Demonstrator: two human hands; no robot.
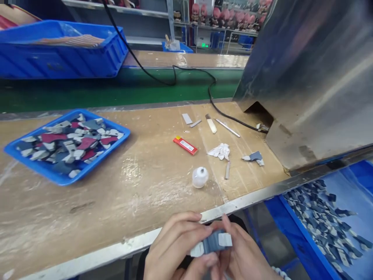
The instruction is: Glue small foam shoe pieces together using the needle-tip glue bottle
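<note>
Both hands meet just below the table's front edge, low in the view. My left hand (175, 249) and my right hand (244, 256) together pinch a small grey-blue plastic part with white ends (212, 242). Fingers of both hands wrap its sides. On the wooden table (116, 186) to the left sits a shallow blue tray (58, 177) heaped with several similar grey, white and dark red parts.
Near the hands lie a small white round bottle (200, 177), a red lighter (185, 145), a crumpled white wipe (220, 151), a loose grey part (254, 157) and small tools. A metal hood (314, 77) stands at right above a blue bin (329, 217) of parts. A black cable (175, 76) crosses the green conveyor.
</note>
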